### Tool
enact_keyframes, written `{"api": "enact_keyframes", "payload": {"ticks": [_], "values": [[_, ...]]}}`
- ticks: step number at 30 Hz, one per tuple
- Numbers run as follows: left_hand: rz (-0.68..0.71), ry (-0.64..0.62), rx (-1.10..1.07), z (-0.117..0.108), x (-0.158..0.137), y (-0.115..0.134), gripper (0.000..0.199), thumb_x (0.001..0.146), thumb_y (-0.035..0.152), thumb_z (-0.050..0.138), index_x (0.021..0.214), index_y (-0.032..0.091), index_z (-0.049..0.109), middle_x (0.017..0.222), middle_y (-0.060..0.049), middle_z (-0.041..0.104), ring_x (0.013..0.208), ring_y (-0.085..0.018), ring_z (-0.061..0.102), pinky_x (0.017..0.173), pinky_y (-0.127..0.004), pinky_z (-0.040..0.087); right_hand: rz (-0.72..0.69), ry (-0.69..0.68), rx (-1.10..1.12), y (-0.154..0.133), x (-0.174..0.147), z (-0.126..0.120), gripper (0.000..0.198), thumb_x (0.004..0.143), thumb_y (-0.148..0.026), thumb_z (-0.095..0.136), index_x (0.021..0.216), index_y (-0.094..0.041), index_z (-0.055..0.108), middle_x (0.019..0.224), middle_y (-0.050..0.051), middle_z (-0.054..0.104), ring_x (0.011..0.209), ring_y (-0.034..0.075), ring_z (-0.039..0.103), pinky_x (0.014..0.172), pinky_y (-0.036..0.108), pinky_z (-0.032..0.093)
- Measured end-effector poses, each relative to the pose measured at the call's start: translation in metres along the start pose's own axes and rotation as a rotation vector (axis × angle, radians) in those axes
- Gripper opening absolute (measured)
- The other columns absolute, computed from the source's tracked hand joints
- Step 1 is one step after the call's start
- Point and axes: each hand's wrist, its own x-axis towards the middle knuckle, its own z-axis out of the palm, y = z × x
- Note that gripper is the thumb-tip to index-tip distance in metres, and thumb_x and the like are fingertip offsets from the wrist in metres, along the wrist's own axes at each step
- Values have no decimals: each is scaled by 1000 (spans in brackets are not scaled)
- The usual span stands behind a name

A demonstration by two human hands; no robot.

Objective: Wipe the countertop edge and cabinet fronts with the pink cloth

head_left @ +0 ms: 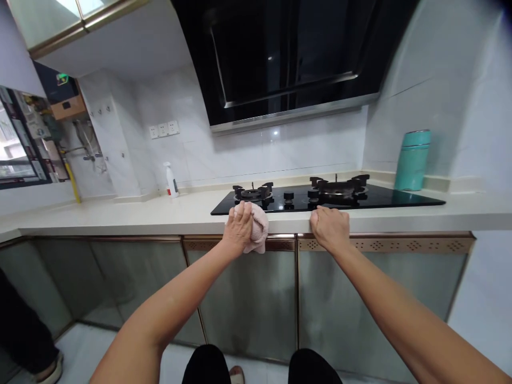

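Observation:
My left hand [239, 226] is closed on a pale pink cloth [259, 226] at the front edge of the white countertop [180, 215]. Part of the cloth hangs down over the edge toward the cabinet. My right hand [330, 226] rests on the same edge further right, its fingers curled into a fist; whether anything is inside it is hidden. Just behind both hands lies the black gas hob [384, 196], with a left burner [252, 194], a right burner [338, 188] and two knobs between them.
A teal container [413, 160] stands behind the hob's right end. A white spray bottle [171, 180] is by the back wall on the left. The black range hood [288, 58] overhangs the hob. At far left, another person's leg [24, 330] shows beside the cabinets.

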Motion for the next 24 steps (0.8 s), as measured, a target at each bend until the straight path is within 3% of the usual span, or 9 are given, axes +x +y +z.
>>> {"api": "enact_keyframes", "payload": {"ticks": [3, 7, 10, 13, 16, 18, 21, 24], "values": [[64, 14, -8, 9, 20, 31, 59, 94, 22, 45, 151, 8, 41, 164, -20, 33, 155, -36, 24, 124, -55, 20, 20, 1, 0, -3, 1, 0, 52, 102, -30, 26, 111, -8, 73, 130, 18, 68, 108, 31, 62, 93, 45, 36], [61, 40, -28, 16, 43, 62, 55, 93, 19, 44, 147, 8, 48, 156, -21, 45, 148, -39, 37, 121, -57, 25, 10, -10, -3, -2, 1, 0, 54, 103, -30, 25, 108, -9, 74, 131, 18, 68, 110, 31, 62, 94, 46, 37], [39, 65, -60, 16, 49, 66, 53, 94, 19, 45, 146, 14, 50, 150, -20, 51, 141, -38, 43, 115, -59, 30, -2, -11, -18, 4, 0, 0, 50, 102, -30, 28, 111, -10, 74, 131, 18, 68, 109, 31, 62, 93, 46, 39], [48, 96, -50, 16, 41, 54, 51, 95, 24, 47, 146, 16, 49, 144, -19, 55, 134, -37, 47, 112, -58, 32, -98, -9, -25, 15, -3, 2, 49, 103, -32, 29, 111, -14, 74, 132, 15, 68, 110, 30, 62, 91, 44, 38], [42, 123, -3, 15, 22, 26, 49, 96, 30, 50, 143, 18, 50, 138, -17, 58, 130, -35, 49, 110, -54, 34, -171, 24, -44, 25, -5, 5, 50, 105, -34, 27, 108, -17, 73, 129, 13, 69, 109, 28, 61, 87, 41, 36], [18, 105, 31, 15, 1, -6, 53, 92, 34, 58, 142, 19, 50, 139, -16, 58, 131, -35, 48, 110, -53, 34, -188, 48, -73, 28, -6, 6, 49, 105, -35, 26, 103, -16, 72, 120, 13, 72, 103, 27, 61, 83, 40, 34], [-63, 26, 114, 11, -41, -74, 70, 80, 36, 72, 143, 19, 48, 144, -17, 54, 135, -38, 44, 113, -52, 30, -206, 53, -123, 27, -6, 7, 48, 106, -35, 26, 93, -16, 69, 99, 12, 72, 90, 24, 59, 75, 38, 28], [-222, -68, 214, 4, -85, -150, 75, 73, 31, 76, 142, 18, 48, 147, -18, 52, 136, -39, 42, 113, -53, 30, -209, 60, -135, 24, -5, 7, 46, 105, -35, 27, 88, -16, 66, 91, 12, 69, 83, 23, 54, 72, 37, 23]]}}
